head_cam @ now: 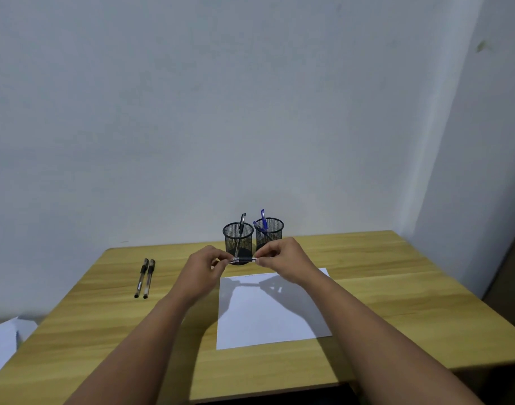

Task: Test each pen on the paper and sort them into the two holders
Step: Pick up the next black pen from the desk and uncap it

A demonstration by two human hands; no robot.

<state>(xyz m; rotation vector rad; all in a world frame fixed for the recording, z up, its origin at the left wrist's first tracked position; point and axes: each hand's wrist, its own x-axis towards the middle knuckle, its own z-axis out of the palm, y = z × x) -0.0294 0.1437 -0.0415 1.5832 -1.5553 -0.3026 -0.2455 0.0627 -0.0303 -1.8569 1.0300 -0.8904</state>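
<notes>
Both hands hold one pen [244,260] level above the paper's [268,314] far edge, just before the two holders: left hand [205,266] fingers pinch one end, right hand [282,258] fingers the other. Two more pens [144,277] lie on the table [381,276] well left.

Wide bare wood on the right of the table [396,276], open right up to the wall [250,112]; open too along the near edge, left of the paper [268,314]. Blocked at the back centre by two mesh holders [238,239], just beside each other, with pens [242,226] sticking up above the rims, and both hands [205,266] hanging directly in front of them with a pen [244,260] stretched between. Over on the left, only two loose pens [145,277] side by side, well apart from everything else, with clear table all around.
</notes>
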